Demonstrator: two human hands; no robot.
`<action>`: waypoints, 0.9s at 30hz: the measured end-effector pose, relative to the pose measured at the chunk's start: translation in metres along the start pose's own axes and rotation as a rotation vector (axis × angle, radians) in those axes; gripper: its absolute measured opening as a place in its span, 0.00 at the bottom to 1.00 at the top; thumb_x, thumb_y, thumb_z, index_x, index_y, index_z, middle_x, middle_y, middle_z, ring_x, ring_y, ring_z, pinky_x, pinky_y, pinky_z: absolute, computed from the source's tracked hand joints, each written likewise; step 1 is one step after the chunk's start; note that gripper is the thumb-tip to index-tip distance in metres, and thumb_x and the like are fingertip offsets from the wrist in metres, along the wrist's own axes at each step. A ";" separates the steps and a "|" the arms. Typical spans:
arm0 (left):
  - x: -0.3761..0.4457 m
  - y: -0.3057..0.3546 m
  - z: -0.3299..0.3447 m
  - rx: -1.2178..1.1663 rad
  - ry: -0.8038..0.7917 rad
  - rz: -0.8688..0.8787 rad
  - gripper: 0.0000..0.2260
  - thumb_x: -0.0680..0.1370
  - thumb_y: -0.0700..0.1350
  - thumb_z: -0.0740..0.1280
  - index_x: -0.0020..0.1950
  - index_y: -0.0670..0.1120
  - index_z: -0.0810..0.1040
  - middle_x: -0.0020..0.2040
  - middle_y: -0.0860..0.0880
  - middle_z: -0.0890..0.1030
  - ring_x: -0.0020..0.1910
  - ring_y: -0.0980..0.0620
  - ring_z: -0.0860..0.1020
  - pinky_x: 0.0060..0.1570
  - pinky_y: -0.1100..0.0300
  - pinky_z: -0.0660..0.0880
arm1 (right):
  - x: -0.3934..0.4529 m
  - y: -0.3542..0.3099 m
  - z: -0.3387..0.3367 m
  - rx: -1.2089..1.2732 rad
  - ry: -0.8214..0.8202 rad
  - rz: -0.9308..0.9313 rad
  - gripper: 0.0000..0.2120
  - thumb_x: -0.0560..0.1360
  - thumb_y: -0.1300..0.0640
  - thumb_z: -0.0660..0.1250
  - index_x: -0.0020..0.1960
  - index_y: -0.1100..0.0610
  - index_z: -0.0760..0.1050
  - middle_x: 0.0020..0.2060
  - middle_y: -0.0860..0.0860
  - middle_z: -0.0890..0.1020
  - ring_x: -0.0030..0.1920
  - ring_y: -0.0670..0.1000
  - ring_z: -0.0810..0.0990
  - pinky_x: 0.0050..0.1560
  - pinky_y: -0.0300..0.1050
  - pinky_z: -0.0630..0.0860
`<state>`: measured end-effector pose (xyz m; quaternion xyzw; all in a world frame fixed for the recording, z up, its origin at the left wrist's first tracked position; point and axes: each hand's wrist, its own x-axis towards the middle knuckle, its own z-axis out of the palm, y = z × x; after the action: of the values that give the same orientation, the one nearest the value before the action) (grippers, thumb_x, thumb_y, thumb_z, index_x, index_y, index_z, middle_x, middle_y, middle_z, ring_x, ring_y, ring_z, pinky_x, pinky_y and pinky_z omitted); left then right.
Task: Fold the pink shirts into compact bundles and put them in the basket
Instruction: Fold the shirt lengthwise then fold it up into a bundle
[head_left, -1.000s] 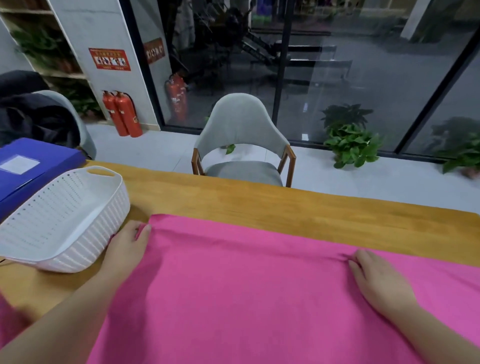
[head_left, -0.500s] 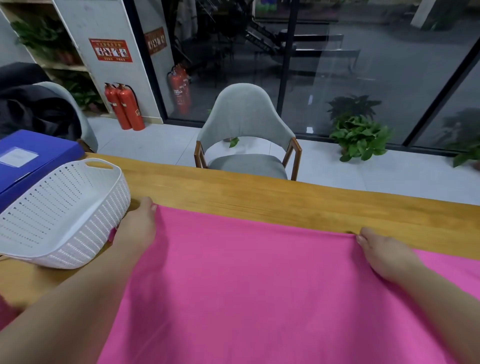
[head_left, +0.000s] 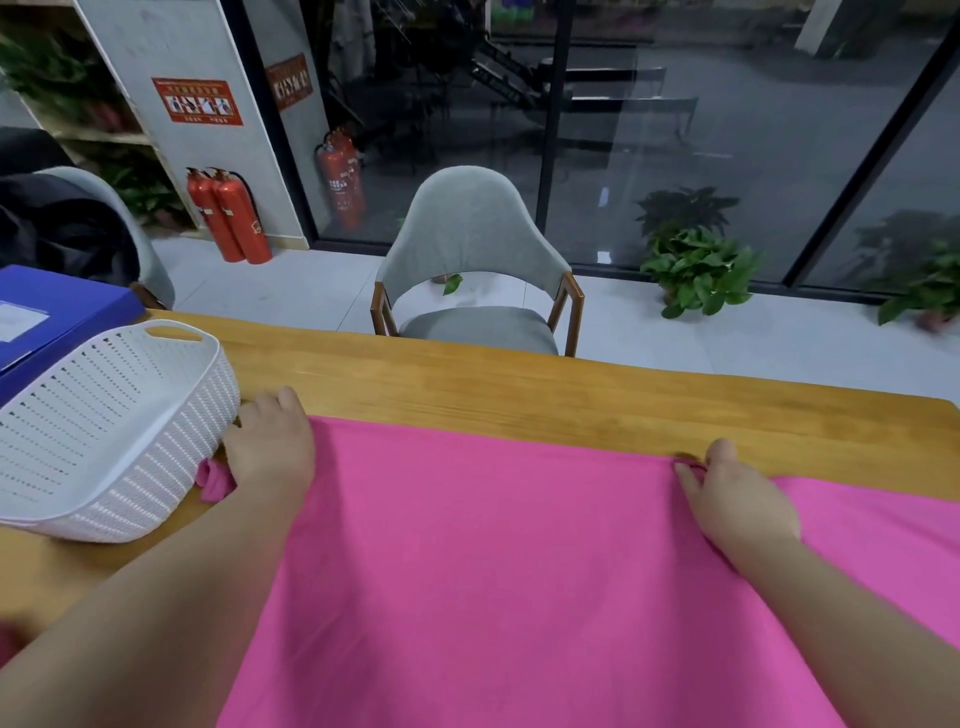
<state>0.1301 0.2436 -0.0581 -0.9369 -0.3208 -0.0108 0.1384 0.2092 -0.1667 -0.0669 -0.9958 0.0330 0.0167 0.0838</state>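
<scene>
A pink shirt (head_left: 493, 545) lies spread flat over the near half of the wooden table (head_left: 519, 395). At the shirt's far left corner my left hand (head_left: 270, 447) grips the cloth, and a small fold of pink sticks out beside my wrist. My right hand (head_left: 732, 493) pinches the far edge further right, where the cloth puckers under the fingers. The white perforated basket (head_left: 104, 415) stands tilted on the table at the left, empty, its wall almost touching my left hand.
A blue box (head_left: 47, 317) lies behind the basket at the left edge. A grey chair (head_left: 472, 260) stands across the table. Bare wood runs between the shirt's far edge and the table's far edge. More pink cloth shows at the bottom left corner.
Both hands have slid away from me with the shirt's far edge, which now lies closer to the table's far side. My left hand has come up beside the basket.
</scene>
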 end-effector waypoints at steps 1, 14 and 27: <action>-0.004 0.003 0.000 -0.002 0.078 0.060 0.09 0.77 0.42 0.63 0.55 0.40 0.68 0.53 0.41 0.74 0.52 0.42 0.74 0.43 0.49 0.73 | -0.004 0.003 0.000 0.003 0.098 -0.054 0.15 0.77 0.49 0.64 0.53 0.61 0.68 0.48 0.62 0.79 0.50 0.63 0.78 0.42 0.53 0.71; -0.236 0.088 -0.009 -0.322 -0.100 0.805 0.23 0.80 0.63 0.45 0.71 0.61 0.65 0.71 0.54 0.70 0.72 0.50 0.63 0.65 0.39 0.56 | -0.187 0.072 0.035 -0.031 0.083 -0.398 0.24 0.72 0.46 0.56 0.67 0.49 0.71 0.66 0.50 0.75 0.67 0.53 0.68 0.66 0.53 0.59; -0.275 0.041 -0.010 -0.323 -0.188 0.857 0.36 0.67 0.72 0.25 0.74 0.67 0.41 0.75 0.60 0.39 0.75 0.53 0.36 0.70 0.39 0.39 | -0.290 0.076 0.026 -0.063 -0.126 -0.254 0.28 0.74 0.33 0.50 0.69 0.44 0.68 0.69 0.46 0.71 0.71 0.53 0.65 0.70 0.50 0.49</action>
<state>-0.0633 0.0457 -0.0891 -0.9914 0.0898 0.0823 -0.0470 -0.0859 -0.2184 -0.0940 -0.9911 -0.0990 0.0694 0.0558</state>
